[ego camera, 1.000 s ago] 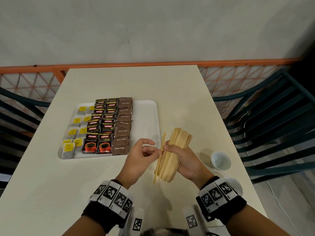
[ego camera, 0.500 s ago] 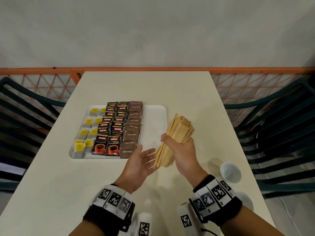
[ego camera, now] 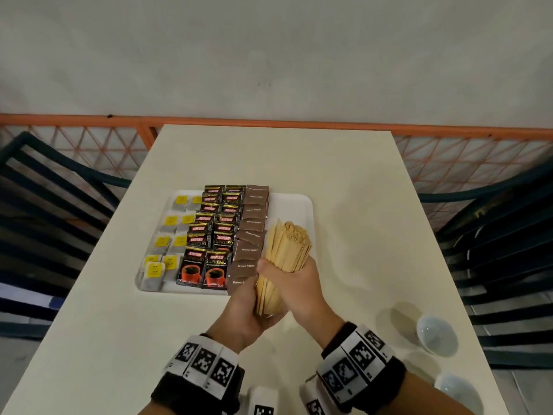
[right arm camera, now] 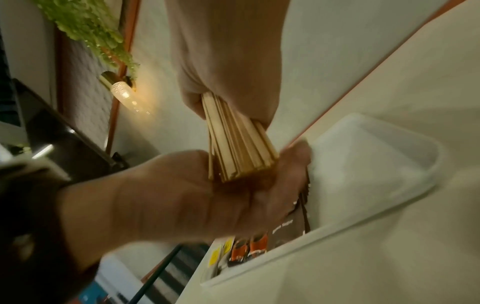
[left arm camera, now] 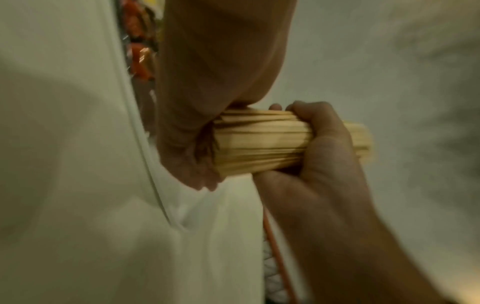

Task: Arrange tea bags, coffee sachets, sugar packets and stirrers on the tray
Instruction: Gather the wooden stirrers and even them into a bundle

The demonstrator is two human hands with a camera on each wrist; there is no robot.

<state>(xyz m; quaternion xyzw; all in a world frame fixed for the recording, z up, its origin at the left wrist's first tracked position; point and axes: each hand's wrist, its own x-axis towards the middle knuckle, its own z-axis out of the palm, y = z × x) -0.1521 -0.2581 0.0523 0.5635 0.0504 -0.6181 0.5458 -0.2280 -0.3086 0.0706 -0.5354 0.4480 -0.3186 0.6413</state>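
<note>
From the head view, the stirrers point(ego camera: 284, 259) stand tilted over the tray point(ego camera: 299, 211)'s bare right strip, long axis running away from the person; the right hand point(ego camera: 296, 283) grips mid-bundle. In the left wrist view, the left hand point(left arm camera: 324, 164) wraps the bundle. The right wrist view shows it cupping the lower ends.

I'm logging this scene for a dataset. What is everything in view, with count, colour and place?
tray: one, white, on the table's left half
tea bags: count unclear, grey with yellow tags, tray's left columns
coffee sachets: two overlapping columns, black with red cups, tray's middle
sugar packets: one overlapping column, brown, right of the coffee
stirrers: one thick bundle, pale wood, held over the tray's near right corner
table: one, cream
bowls: two, white, table's near right edge
chairs: dark green, both sides
railing: orange, behind the table
left hand: cups the bundle's lower end
right hand: grips the bundle's middle
</note>
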